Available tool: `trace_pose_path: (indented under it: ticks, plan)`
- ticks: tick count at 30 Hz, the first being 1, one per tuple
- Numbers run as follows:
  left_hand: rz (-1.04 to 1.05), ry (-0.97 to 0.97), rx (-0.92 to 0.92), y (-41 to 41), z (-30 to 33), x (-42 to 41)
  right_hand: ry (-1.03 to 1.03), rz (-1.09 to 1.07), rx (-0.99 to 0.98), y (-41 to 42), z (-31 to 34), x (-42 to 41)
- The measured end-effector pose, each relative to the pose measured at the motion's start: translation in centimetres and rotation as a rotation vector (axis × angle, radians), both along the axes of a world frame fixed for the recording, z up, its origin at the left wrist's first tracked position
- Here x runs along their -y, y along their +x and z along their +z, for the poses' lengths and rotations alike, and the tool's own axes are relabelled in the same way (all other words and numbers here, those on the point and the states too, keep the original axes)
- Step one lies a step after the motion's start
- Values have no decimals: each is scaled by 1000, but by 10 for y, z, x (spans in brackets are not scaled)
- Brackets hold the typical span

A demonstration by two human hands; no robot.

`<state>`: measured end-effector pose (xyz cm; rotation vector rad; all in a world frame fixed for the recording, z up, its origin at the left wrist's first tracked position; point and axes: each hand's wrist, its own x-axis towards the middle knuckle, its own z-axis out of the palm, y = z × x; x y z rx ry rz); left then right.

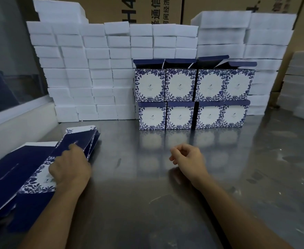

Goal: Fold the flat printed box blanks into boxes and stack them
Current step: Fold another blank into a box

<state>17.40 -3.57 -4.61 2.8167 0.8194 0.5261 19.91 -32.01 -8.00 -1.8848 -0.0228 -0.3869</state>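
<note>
- Now my left hand [70, 166] rests on the blanks [39, 169] at the table's [147, 194] left edge, fingers on the top one; whether it's pinched I can't tell.
- My right hand [187, 156] hangs loosely curled, holding nothing.
- Thin, light card, probably slick; I'd take an edge.
- Boxes [192, 97] stand stacked behind.
</note>
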Motion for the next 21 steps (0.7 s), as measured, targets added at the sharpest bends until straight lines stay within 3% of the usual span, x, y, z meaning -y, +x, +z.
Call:
trace_pose_path:
  ticks: [4,7,13,17,21]
  plan:
    - [-39,35,-1,-8,-1,5,-9,-1,8,1,-1,0]
    - [-107,194,77,-9,-4,11,-15,6,13,1,-2,1]
    - [-349,297,284,-12,3,52,-12,24,33,-2,0,0]
    - [-594,378,355,-17,-5,93,176,186,27,-9,12,-8]
    - [-886,456,399,-27,-11,123,437,389,-142,-14,19,-22]
